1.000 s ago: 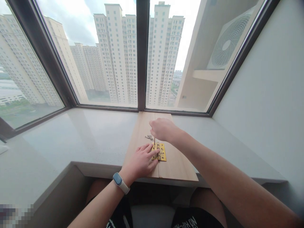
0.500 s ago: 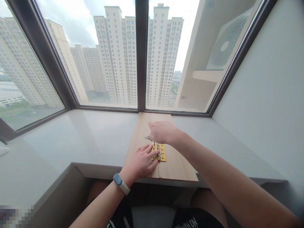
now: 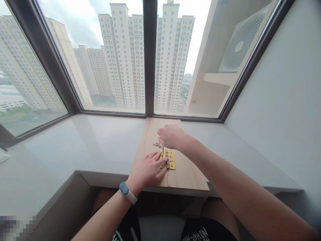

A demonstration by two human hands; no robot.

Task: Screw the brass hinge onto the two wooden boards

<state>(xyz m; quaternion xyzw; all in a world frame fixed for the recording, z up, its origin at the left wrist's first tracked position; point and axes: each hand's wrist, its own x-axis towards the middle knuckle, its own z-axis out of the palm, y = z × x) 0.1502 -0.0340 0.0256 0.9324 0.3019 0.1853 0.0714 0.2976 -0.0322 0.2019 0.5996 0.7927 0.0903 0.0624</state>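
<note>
Several screws beyond hinge; your left hand spread on it; your right hand grips thin-shafted tool above it.

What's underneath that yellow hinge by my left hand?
The hinge lies on two wooden boards, across the seam between them. The wood directly beneath is covered and can't be seen; your left hand also hides part of the hinge's left leaf.

Left hand on golden hinge
</note>
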